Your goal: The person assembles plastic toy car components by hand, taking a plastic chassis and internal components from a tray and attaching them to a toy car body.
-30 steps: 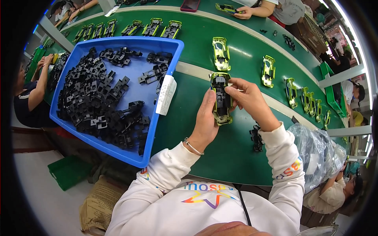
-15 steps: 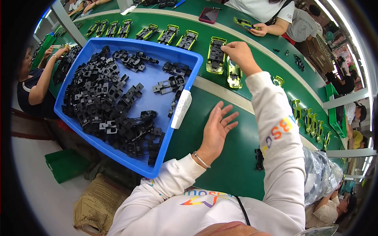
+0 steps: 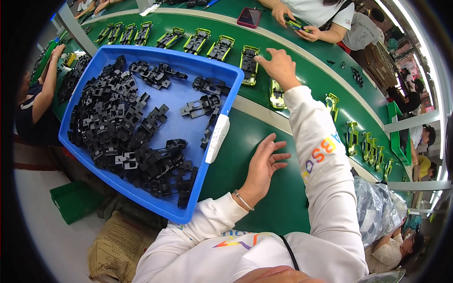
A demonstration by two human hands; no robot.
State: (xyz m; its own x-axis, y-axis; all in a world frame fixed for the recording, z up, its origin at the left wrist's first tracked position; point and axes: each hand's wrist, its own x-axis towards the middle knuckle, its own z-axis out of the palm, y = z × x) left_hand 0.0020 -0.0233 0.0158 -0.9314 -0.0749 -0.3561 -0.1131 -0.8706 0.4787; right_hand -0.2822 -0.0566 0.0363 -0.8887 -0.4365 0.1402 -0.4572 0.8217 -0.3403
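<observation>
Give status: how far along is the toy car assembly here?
Done: a row of assembled yellow-green toy cars lies on the green belt. In hand: the right hand touches a car at the row's end; the left hand hovers open, empty. Left: the blue bin holds many black chassis parts.

Yellow-green toy car [image 3: 277,94] part hidden behind right wrist; plastic bag [image 3: 377,212] behind sleeve.

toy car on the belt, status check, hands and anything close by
Right hand open, fingertips on yellow-green toy car on belt. Left hand open, flat over green table, empty. Blue bin of black parts beside left hand, nothing blocking.
</observation>
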